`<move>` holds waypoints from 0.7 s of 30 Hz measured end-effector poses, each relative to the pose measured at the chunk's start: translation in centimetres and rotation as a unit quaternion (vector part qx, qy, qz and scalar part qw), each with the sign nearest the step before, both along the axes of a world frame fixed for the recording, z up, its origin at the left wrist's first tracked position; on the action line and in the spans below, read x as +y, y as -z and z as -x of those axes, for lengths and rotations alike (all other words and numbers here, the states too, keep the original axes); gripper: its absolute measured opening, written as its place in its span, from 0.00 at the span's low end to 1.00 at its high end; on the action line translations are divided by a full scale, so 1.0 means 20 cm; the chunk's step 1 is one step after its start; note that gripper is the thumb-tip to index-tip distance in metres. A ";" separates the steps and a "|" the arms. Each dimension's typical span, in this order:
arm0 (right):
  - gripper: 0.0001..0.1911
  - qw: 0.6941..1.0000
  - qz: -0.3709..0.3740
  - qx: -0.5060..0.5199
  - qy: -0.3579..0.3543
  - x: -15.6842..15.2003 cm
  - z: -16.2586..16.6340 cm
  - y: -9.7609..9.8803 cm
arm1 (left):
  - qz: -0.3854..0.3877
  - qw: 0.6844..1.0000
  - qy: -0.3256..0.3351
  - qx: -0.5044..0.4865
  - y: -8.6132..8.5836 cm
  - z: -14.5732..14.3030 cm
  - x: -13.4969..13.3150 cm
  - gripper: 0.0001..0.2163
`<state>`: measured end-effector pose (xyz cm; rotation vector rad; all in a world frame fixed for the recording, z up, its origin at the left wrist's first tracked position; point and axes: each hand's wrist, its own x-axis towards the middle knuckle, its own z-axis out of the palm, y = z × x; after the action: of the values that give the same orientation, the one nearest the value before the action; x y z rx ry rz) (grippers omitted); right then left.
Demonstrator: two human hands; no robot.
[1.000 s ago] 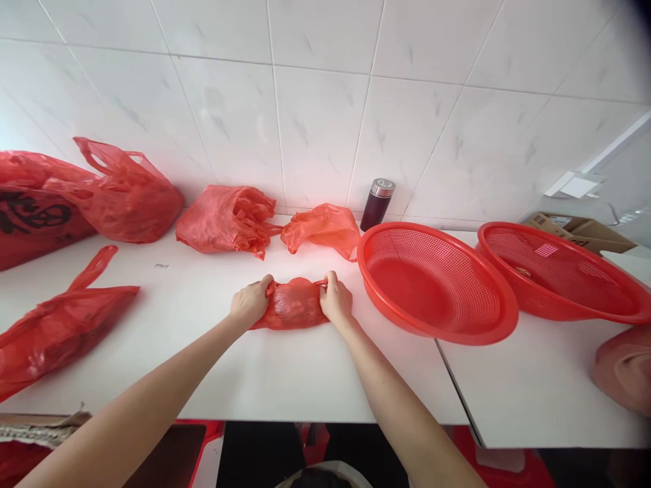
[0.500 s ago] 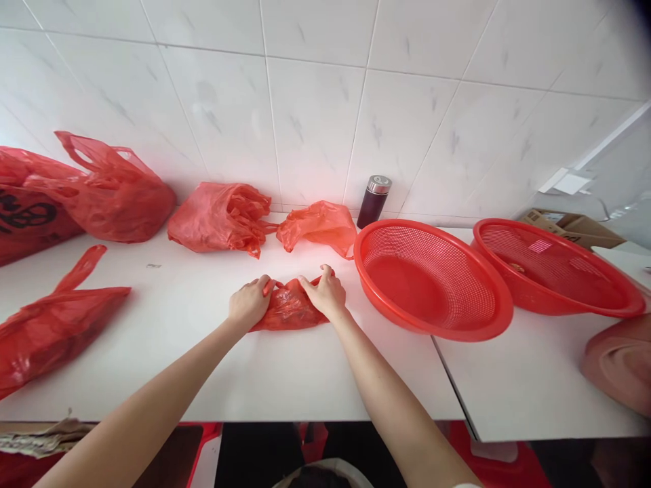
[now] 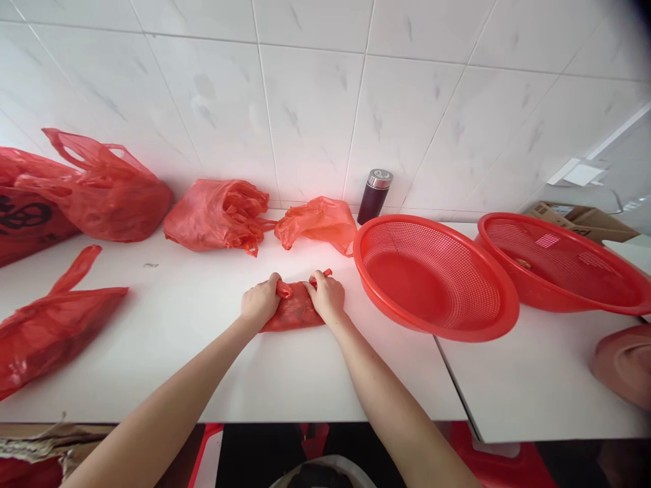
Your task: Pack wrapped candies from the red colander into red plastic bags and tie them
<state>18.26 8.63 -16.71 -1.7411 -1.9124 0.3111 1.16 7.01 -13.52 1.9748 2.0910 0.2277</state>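
Observation:
A small filled red plastic bag (image 3: 293, 312) lies on the white table (image 3: 203, 359) straight in front of me. My left hand (image 3: 260, 302) grips its left handle and my right hand (image 3: 328, 297) grips its right handle. The two hands sit close together over the top of the bag, with the handles bunched between them. What the bag holds is hidden.
A red mesh basket (image 3: 435, 274) stands just right of my hands, a second one (image 3: 562, 261) farther right. A dark flask (image 3: 373, 196) stands by the tiled wall. Several other red bags (image 3: 216, 215) lie along the back and left. A cardboard box (image 3: 584, 220) is at far right.
My hands have drawn closer together, pulling the bag's two handles inward over its top. The bag now looks more bunched and narrower.

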 end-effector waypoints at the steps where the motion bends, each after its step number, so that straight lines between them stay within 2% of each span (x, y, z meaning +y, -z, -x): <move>1: 0.08 1.000 -0.003 0.007 -0.001 0.00 0.00 0.00 | -0.005 1.000 -0.005 -0.009 0.01 0.00 0.00 0.12; 5: 0.11 0.998 -0.011 0.056 0.005 -0.02 0.00 0.00 | -0.029 0.996 -0.045 -0.067 0.02 0.00 -0.02 0.11; 7: 0.15 0.995 -0.015 0.095 0.021 -0.03 -0.01 0.00 | -0.042 0.990 -0.074 -0.117 0.03 0.01 -0.04 0.17; 10: 0.13 0.986 -0.018 0.159 0.042 -0.03 -0.04 -0.01 | -0.059 0.972 -0.111 -0.197 0.02 0.04 -0.10 0.27; 17: 0.10 0.954 -0.025 0.292 0.056 0.01 -0.04 -0.01 | -0.108 0.939 -0.189 -0.268 -0.01 0.20 -0.34 0.25; 21: 0.09 0.933 -0.029 0.357 0.033 0.00 -0.03 -0.01 | -0.142 0.922 -0.207 -0.293 -0.09 0.26 -0.40 0.22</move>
<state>18.85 8.68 -16.58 -1.3799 -1.3123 0.7374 -4.06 -1.03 -11.64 1.3086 2.0927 1.1081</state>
